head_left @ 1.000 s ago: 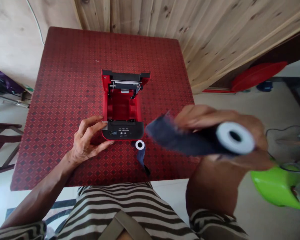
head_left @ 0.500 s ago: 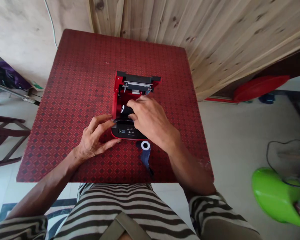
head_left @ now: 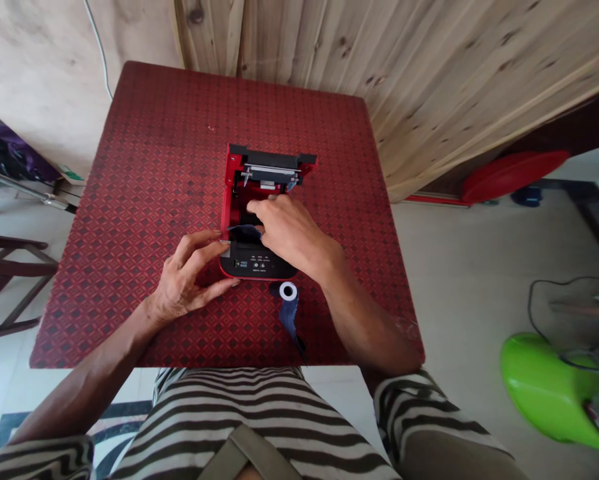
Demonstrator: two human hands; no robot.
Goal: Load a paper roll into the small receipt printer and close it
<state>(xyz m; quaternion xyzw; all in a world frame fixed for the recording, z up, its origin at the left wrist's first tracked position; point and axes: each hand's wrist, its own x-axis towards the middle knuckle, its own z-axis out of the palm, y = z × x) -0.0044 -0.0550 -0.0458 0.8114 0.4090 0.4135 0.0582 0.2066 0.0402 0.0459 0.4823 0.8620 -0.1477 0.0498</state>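
Note:
A small red and black label printer (head_left: 259,263) stands on the table with its lid (head_left: 273,163) raised. My left hand (head_left: 186,277) grips its front left corner, fingers on the side edge and thumb along the front. Inside the open bay, the bent fingers of my right hand (head_left: 294,230) are closed around a dark ribbon roll (head_left: 249,219), mostly hidden beneath them. A loose flap of dark ribbon (head_left: 245,232) shows just in front of the roll. Below the printer lies a second ribbon roll (head_left: 288,291) with a white core, its dark tail trailing toward the table's near edge.
The table (head_left: 154,167) has a red patterned cover and stands close to a wooden plank wall (head_left: 299,47). To the left is a dark wooden chair (head_left: 9,267). A bright green plastic object (head_left: 544,393) and a red round object (head_left: 514,175) are at the right.
My right hand has moved slightly left and lower into the printer, and the roll with its white core end has sunk into the bay. The ribbon flap has lifted. My left hand stays put.

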